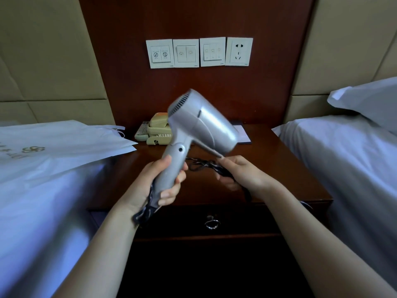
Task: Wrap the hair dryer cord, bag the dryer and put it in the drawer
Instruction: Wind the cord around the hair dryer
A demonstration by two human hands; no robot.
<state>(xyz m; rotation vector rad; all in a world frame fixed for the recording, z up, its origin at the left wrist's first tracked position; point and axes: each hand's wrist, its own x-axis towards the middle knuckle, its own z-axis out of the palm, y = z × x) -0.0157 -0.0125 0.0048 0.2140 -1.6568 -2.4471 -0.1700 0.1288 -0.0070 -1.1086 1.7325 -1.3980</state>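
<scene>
A silver hair dryer (202, 121) is held up over the dark wooden nightstand (279, 168), nozzle pointing right and slightly blurred. My left hand (165, 181) grips its handle. The black cord (202, 164) leaves the handle's bottom end near my left wrist and runs in loops to my right hand (240, 173), which is closed on a bunch of it. A white bag (53, 143) with a printed logo lies flat on the left bed. The nightstand's drawer (236, 220) with a metal ring pull is shut below my hands.
A beige telephone (158, 127) and a remote sit at the back of the nightstand, with a dark card (243, 134) to the right. White beds flank the stand; a pillow (369, 100) lies on the right one. Switch plates and a socket (239, 51) are on the wall.
</scene>
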